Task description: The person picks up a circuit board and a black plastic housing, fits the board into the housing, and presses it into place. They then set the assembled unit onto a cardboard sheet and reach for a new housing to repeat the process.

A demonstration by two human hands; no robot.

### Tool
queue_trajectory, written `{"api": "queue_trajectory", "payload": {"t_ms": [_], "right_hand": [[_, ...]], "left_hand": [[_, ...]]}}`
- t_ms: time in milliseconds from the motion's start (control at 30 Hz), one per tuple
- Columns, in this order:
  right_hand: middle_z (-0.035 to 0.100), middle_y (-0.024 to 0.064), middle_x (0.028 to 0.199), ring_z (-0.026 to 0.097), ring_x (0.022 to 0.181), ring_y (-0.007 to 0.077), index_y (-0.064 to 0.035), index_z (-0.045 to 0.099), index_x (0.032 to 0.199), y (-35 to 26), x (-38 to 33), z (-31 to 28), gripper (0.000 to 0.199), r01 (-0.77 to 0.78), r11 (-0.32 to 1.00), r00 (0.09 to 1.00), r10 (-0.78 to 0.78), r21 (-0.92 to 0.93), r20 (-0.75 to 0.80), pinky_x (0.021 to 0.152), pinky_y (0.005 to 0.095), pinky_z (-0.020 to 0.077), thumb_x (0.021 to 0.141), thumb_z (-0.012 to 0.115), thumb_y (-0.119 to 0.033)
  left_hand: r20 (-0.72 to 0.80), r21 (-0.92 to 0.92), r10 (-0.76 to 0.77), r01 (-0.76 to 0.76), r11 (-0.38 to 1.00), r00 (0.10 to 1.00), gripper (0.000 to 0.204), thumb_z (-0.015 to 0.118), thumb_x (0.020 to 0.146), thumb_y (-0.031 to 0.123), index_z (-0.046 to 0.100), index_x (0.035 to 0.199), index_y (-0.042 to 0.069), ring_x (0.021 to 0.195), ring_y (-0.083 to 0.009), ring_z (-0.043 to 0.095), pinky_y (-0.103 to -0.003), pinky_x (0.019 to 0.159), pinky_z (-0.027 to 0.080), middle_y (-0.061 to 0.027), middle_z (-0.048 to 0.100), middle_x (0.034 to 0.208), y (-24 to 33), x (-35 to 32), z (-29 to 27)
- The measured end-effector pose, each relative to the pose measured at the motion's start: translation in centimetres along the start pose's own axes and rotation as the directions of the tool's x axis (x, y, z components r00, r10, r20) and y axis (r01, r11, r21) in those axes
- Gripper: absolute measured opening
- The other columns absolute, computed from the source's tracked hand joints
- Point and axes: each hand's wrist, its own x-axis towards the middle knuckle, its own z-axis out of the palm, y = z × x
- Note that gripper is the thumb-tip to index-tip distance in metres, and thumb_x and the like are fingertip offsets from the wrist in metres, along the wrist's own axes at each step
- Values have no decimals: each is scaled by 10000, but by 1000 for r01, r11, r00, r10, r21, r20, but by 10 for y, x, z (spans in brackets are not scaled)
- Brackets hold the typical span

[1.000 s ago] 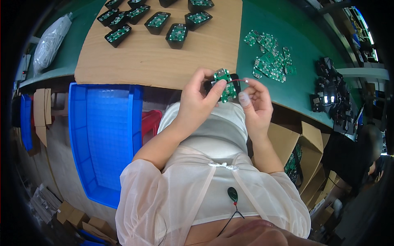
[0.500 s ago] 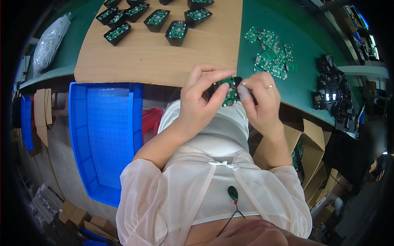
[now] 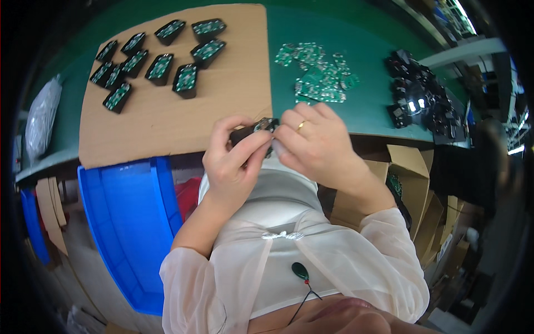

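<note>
A black plastic housing (image 3: 240, 135) is held over my lap, close to the table's front edge. My left hand (image 3: 233, 161) is closed round it, thumb and fingers pressing its sides. Part of a circuit board (image 3: 265, 124) shows at the end of the housing, partly covered by fingers. My right hand (image 3: 314, 136) meets that same end with its fingertips pinched together; whatever they grip is hidden. Beyond my hands, several black housings with green boards in them (image 3: 160, 68) stand on a cardboard sheet (image 3: 217, 119).
Loose green circuit boards (image 3: 322, 78) lie piled on the green table (image 3: 367, 111). Black plastic parts (image 3: 414, 97) are heaped farther right. A blue crate (image 3: 125, 222) sits below the table at left, an opened cardboard box (image 3: 411, 167) at right. A plastic-wrapped bundle (image 3: 44, 117) lies far left.
The held housing has turned, so its board shows less and its black side more. My right hand has closed in against its end. The whole view has shifted, showing more of the table.
</note>
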Motion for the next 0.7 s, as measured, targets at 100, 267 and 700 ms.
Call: {"api": "queue_trajectory", "payload": {"t_ms": [100, 267, 700], "right_hand": [[506, 36, 741, 496, 667, 200, -63, 549, 743, -3, -6, 4, 169, -77, 995, 995, 81, 57, -62, 574, 309, 374, 618, 659, -87], [542, 57, 786, 514, 689, 225, -57, 570, 792, -8, -16, 25, 162, -162, 897, 943, 264, 412, -203, 603, 324, 399, 661, 660, -90], [543, 79, 716, 536, 617, 222, -23, 552, 758, -5, -16, 17, 183, -110, 889, 968, 196, 444, -154, 518, 308, 443, 613, 638, 49]], "left_hand": [[20, -72, -99, 101, 992, 995, 182, 672, 687, -36, 637, 827, 76, 606, -108, 507, -221, 484, 394, -69, 524, 908, 5, -1, -3], [159, -402, -368, 401, 823, 916, 97, 632, 767, 18, 599, 856, 34, 764, -88, 500, -204, 586, 403, -50, 517, 927, 0, -3, -6], [290, -514, -571, 628, 584, 768, 284, 564, 787, -17, 528, 1067, 17, 839, -74, 526, -175, 636, 445, -44, 501, 980, 8, -5, -9]]}}
